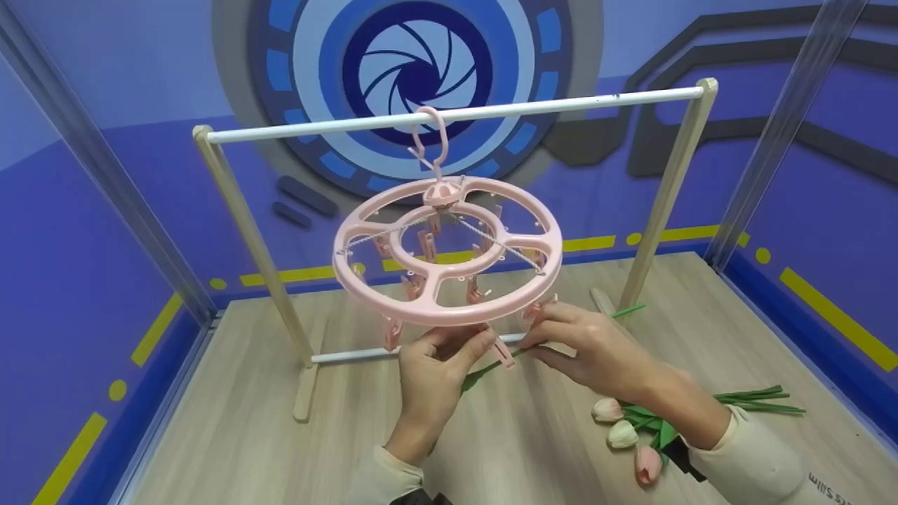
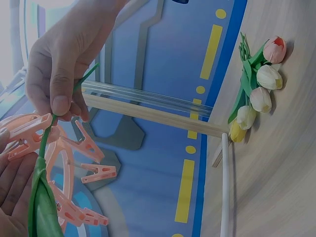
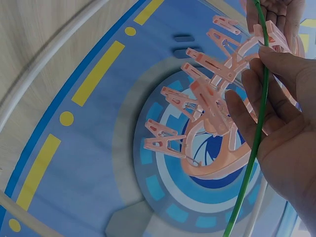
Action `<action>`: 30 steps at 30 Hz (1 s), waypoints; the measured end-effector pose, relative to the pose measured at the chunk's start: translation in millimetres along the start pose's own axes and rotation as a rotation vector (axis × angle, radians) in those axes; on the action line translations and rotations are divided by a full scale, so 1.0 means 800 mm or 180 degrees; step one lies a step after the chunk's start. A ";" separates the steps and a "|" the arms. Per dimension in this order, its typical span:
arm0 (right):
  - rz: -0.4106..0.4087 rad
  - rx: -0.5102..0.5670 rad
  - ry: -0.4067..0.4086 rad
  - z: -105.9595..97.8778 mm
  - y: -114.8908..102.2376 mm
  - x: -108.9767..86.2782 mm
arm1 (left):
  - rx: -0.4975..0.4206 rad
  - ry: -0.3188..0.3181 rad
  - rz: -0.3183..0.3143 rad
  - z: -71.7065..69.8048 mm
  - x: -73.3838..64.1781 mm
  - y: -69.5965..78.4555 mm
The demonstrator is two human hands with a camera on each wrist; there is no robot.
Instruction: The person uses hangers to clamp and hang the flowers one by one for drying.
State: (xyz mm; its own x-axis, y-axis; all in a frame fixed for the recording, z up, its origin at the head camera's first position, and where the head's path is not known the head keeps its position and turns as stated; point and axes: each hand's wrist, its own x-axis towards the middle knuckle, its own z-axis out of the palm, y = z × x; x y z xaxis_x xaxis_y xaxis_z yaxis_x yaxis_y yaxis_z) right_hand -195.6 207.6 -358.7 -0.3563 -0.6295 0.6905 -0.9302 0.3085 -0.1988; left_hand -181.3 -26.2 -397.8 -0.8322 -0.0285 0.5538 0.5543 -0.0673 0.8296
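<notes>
We see the left hand (image 1: 431, 372) just under the near rim of the pink hanger (image 1: 442, 268), pinching a pink clip (image 1: 504, 353) with its thumb and fingers; the right hand (image 1: 596, 347), below the hanger's right edge, grips a green stem (image 3: 265, 94) between thumb and finger; the stem runs under the hanger from one hand to the other, across the end of the pinched clip, its leaf (image 2: 43, 207) lying by the left hand; we cannot tell whether the clip has hold of the stem. Other clips (image 1: 393, 332) dangle round the hanger, one close against the right hand's fingers; in the head view the hanger's rim covers part of the left hand. Above the hanger, its hook sits over a white rod (image 1: 519, 109); wooden posts stand to its left (image 1: 256, 242) and right (image 1: 663, 203), and a lower bar (image 1: 358, 355) passes beneath it; on the table (image 1: 245, 449), right of the hanger, we find a bunch of tulips (image 1: 623, 435), pink, pale and yellow, partly behind the right forearm; behind the hanger rises a patterned blue wall (image 1: 154, 196).
</notes>
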 end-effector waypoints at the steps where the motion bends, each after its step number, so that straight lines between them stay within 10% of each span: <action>1: 0.0002 -0.0002 -0.0001 0.000 0.000 0.000 | 0.0004 0.0008 -0.0004 0.000 0.000 0.000; 19: 0.0020 0.0085 -0.0012 -0.002 -0.001 -0.002 | 0.0074 -0.0022 -0.0120 0.000 0.000 0.002; 30: 0.0281 -0.0037 -0.0162 -0.005 -0.002 -0.009 | 0.0174 -0.0260 -0.0560 -0.011 -0.003 0.008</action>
State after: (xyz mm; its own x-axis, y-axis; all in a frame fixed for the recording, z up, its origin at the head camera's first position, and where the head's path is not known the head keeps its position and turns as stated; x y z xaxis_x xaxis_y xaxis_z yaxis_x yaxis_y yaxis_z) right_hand -191.3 214.9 -360.4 -0.4412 -0.6348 0.6344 -0.8940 0.3725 -0.2491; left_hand -175.9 -35.1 -394.6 -0.9137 0.0599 0.4020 0.4021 -0.0097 0.9155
